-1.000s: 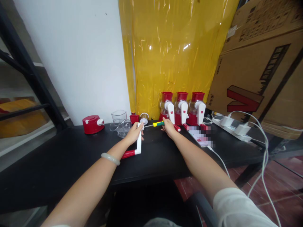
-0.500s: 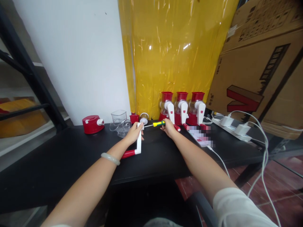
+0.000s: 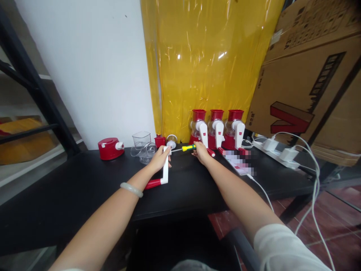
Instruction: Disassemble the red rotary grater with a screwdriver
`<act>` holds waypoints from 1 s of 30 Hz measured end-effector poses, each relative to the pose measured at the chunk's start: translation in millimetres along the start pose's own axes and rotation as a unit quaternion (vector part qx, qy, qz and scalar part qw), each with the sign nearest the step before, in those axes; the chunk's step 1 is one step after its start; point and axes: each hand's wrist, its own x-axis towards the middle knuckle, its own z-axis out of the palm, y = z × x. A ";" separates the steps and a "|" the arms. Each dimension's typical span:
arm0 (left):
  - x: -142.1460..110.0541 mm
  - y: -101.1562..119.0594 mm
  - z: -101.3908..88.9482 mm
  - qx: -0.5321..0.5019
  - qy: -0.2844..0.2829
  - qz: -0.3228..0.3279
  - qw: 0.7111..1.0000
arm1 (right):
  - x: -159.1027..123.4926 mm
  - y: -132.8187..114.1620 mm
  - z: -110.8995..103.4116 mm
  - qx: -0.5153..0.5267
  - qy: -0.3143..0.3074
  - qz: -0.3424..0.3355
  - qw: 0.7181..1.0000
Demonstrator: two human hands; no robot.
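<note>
My left hand (image 3: 159, 159) is closed around the upper end of a white crank arm with a red handle (image 3: 160, 178), which rests on the black table (image 3: 84, 188). My right hand (image 3: 200, 153) grips a screwdriver with a yellow and green handle (image 3: 188, 148). Its thin shaft points left toward the top of the crank arm, by my left fingertips. A pale bangle sits on my left wrist.
Three assembled red and white hand-crank grinders (image 3: 216, 130) stand at the back against yellow plastic sheeting. To the left lie a red base (image 3: 110, 148), clear plastic parts (image 3: 143, 146) and a small metal disc part (image 3: 171, 141). At right are a power strip (image 3: 275, 153), white cables and cardboard boxes (image 3: 313, 82).
The screwdriver handle shifts very slightly in my right hand; otherwise both hands and the crank arm stay where they were.
</note>
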 end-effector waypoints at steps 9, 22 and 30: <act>-1.2 0.5 -0.4 0.000 -0.004 0.001 1.000 | 1.8 -0.9 2.9 0.042 -0.011 0.009 0.999; -1.5 1.9 0.3 0.005 0.000 0.004 1.000 | -3.7 -3.6 5.8 0.071 -0.008 0.008 0.997; -0.2 0.0 0.0 0.003 -0.001 0.005 1.000 | -4.8 -4.1 6.1 0.082 -0.009 0.004 0.997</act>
